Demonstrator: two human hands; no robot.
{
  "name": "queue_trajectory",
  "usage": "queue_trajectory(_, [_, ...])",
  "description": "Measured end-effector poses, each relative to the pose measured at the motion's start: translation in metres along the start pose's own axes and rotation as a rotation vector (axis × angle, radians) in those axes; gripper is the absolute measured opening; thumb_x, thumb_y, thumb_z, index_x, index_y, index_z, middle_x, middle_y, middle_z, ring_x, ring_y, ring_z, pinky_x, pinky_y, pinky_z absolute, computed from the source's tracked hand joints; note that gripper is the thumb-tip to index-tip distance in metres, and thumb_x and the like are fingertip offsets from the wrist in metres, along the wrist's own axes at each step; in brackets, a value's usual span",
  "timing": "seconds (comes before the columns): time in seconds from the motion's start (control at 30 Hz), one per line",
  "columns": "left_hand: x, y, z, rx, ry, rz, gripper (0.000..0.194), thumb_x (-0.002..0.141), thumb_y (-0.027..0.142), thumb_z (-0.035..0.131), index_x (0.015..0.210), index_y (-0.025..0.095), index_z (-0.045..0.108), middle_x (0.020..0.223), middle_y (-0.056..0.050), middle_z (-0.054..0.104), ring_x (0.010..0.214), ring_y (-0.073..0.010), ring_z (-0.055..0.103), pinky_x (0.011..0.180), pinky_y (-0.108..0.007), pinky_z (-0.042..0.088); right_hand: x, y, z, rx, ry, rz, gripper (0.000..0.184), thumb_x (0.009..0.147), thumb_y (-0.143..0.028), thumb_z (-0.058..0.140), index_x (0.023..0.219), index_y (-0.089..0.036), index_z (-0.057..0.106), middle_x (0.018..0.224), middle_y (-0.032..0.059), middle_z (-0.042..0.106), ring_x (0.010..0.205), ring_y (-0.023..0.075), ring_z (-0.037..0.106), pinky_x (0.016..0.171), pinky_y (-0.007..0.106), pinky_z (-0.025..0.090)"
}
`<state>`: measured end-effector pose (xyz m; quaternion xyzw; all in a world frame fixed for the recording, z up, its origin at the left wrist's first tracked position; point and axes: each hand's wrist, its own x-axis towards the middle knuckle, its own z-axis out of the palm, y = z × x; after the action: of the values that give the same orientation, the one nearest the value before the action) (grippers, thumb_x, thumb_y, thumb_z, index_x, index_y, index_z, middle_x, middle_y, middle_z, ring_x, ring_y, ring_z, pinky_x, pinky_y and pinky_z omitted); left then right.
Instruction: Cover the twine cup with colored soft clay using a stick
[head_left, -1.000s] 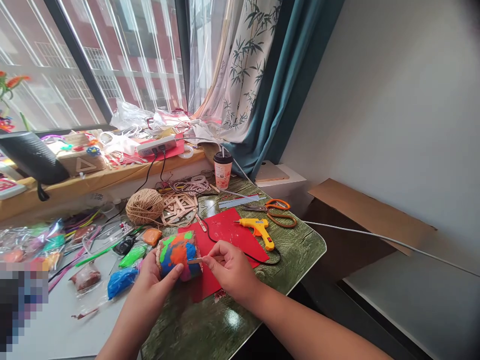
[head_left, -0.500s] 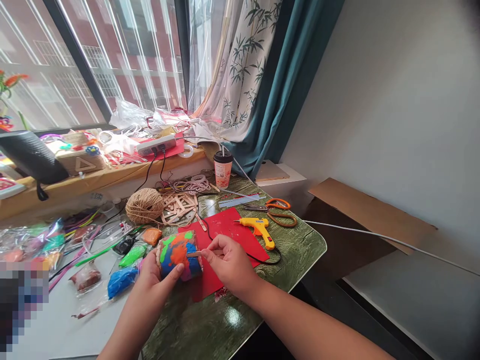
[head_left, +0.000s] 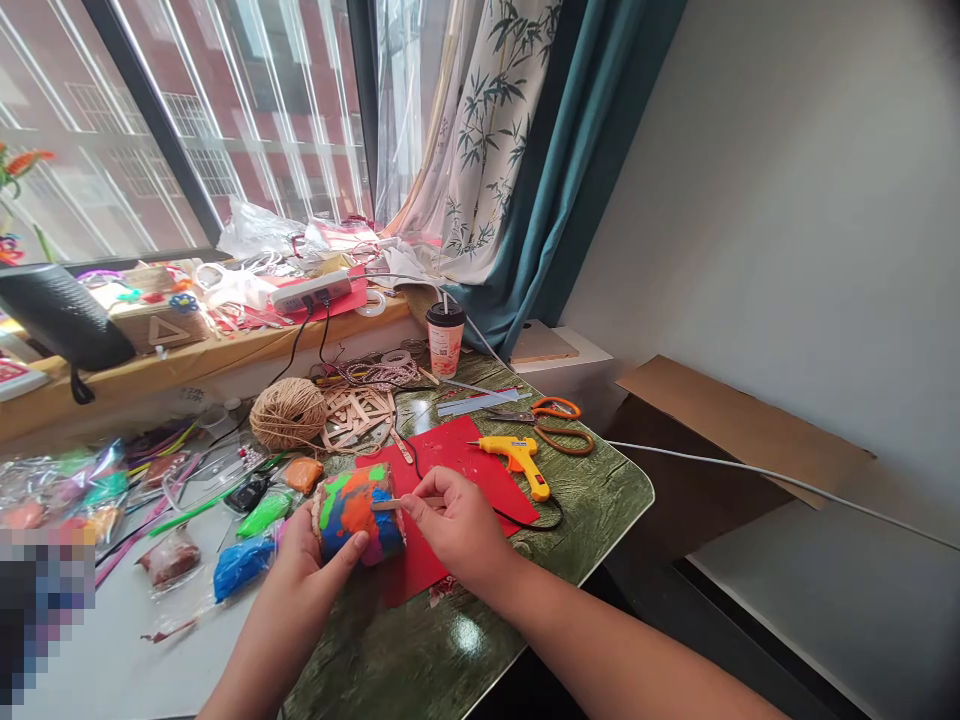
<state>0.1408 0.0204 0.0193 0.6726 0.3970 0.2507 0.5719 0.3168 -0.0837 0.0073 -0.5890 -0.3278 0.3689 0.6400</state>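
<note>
My left hand point(head_left: 319, 560) is wrapped round a cylinder point(head_left: 352, 510) covered in patches of green, orange, blue and purple clay, its thumb along the near side. Between the thumb and fingers of my right hand point(head_left: 457, 520) is a thin wooden stick point(head_left: 388, 505). The stick's flat end rests against the blue and orange clay on the cylinder. Under both hands lies a red sheet point(head_left: 420, 570). Packets of blue clay point(head_left: 244, 568), green clay point(head_left: 266, 512) and orange clay point(head_left: 303, 474) sit just left of the cylinder.
A yellow glue gun point(head_left: 517, 460) lies on the red sheet, with orange-handled scissors point(head_left: 559, 425) behind it. Farther back are a twine ball point(head_left: 289, 412), a lidded paper cup point(head_left: 445, 345) and a power strip point(head_left: 311, 292) on the sill. The table edge point(head_left: 649, 490) is at right.
The stick's tip has shifted very slightly left and up on the clay. Both hands otherwise keep their hold and place.
</note>
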Motion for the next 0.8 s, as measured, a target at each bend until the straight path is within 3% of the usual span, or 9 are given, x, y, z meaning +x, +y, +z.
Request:
queue_trajectory(0.3, [-0.004, 0.004, 0.004, 0.056, 0.010, 0.019, 0.063, 0.081, 0.061, 0.079, 0.127, 0.025, 0.057, 0.139, -0.013, 0.072, 0.132, -0.0368, 0.067, 0.112, -0.049, 0.053, 0.002, -0.003, 0.001, -0.056, 0.056, 0.021, 0.039, 0.085, -0.056, 0.079, 0.078, -0.023, 0.058, 0.060, -0.0042, 0.059, 0.057, 0.0155, 0.056, 0.055, 0.026, 0.041])
queue_trajectory(0.5, [-0.006, -0.004, 0.002, 0.101, 0.053, 0.028, 0.059, 0.079, 0.056, 0.083, 0.123, 0.026, 0.060, 0.126, -0.009, 0.077, 0.125, -0.0386, 0.070, 0.104, -0.047, 0.058, 0.006, -0.007, -0.001, -0.003, 0.029, 0.043, 0.039, 0.081, -0.055, 0.079, 0.076, -0.025, 0.056, 0.064, -0.0019, 0.064, 0.061, 0.0182, 0.062, 0.058, 0.028, 0.045])
queue_trajectory(0.8, [-0.011, 0.000, 0.008, 0.207, 0.051, 0.068, 0.061, 0.076, 0.062, 0.080, 0.121, 0.026, 0.058, 0.124, -0.011, 0.076, 0.120, -0.0407, 0.071, 0.101, -0.051, 0.058, 0.001, -0.008, -0.011, -0.049, 0.026, 0.064, 0.039, 0.082, -0.055, 0.079, 0.074, -0.025, 0.054, 0.056, -0.0076, 0.049, 0.052, 0.0134, 0.041, 0.051, 0.027, 0.029])
